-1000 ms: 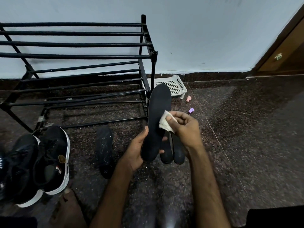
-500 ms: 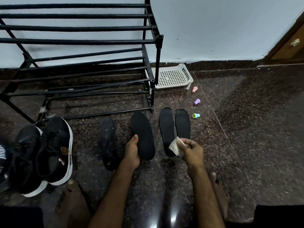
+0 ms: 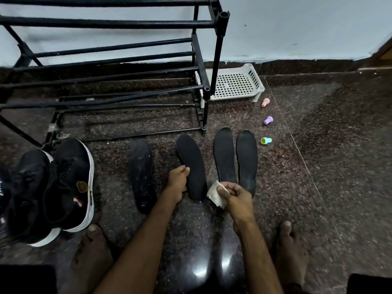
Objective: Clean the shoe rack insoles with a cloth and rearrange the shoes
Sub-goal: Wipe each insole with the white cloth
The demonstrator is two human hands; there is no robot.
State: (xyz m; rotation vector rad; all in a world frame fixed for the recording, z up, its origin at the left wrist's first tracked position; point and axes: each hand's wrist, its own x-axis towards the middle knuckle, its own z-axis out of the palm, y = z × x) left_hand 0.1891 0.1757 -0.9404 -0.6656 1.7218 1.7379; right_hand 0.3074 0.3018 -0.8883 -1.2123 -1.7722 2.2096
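Left hand [image 3: 178, 179] — fingers curled round the edge of an insole [image 3: 192, 164] lying flat on the floor [image 3: 322, 187] before the shoe rack [image 3: 106, 23]. Right hand [image 3: 238, 197] — thumb and fingers pinching a folded white cloth [image 3: 214, 194].

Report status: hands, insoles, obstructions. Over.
Left hand grips second insole, lying flat. Right hand pinches cloth. Leftmost insole dusty, untouched. Nothing blocking.
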